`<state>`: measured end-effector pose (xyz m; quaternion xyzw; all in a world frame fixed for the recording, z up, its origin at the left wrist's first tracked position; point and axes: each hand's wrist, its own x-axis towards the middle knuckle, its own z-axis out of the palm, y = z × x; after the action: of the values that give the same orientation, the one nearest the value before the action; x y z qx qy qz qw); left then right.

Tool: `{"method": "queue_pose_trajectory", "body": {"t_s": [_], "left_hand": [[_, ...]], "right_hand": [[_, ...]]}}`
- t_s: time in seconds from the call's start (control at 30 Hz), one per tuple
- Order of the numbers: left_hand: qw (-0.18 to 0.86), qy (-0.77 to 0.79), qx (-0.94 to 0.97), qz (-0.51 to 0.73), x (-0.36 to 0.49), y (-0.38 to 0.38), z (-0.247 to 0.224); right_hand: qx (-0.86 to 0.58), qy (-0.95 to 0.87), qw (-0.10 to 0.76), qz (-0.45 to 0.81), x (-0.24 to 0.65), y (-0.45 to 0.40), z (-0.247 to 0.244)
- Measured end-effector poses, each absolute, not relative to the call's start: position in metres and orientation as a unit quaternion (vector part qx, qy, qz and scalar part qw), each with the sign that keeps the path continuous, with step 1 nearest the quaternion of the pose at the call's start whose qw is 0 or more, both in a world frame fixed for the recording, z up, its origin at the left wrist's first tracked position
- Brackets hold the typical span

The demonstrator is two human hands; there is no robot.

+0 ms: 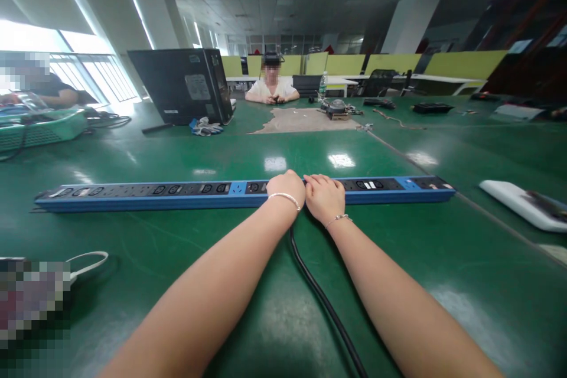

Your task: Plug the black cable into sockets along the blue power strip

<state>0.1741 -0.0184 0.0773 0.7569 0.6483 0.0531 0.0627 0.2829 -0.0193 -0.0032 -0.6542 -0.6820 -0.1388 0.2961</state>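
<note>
A long blue power strip (133, 203) with black sockets lies across the green table. Over its middle, my left hand (286, 188) is closed, with the fingers hidden behind the back of the hand. Close beside it, my right hand (326, 196) bends its fingers down over the strip's socket face. What either hand grips is hidden. From under my left wrist, a thick black cable (316, 286) runs down between my forearms toward the table's near edge.
A black computer case (177, 85) stands at back left, with gloves (206, 126) beside it. A green basket (44, 130) is far left, a white device (522, 204) right, a blurred-out item (33, 295) near left. One person sits opposite, another at far left.
</note>
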Motion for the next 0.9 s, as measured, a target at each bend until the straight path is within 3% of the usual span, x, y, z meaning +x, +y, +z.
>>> {"method": "queue_pose_trajectory", "body": {"t_s": [0.73,0.9], "left_hand": [[-0.011,0.633,0.771,0.067,0.163,-0.021,0.067],[-0.086,0.638,0.752,0.142,0.173,-0.033,0.111]], "right_hand": [[-0.658,-0.671,0.313,-0.141,0.279,-0.018,-0.006],[-0.667,-0.668,0.303,-0.130,0.279,-0.019,-0.004]]}}
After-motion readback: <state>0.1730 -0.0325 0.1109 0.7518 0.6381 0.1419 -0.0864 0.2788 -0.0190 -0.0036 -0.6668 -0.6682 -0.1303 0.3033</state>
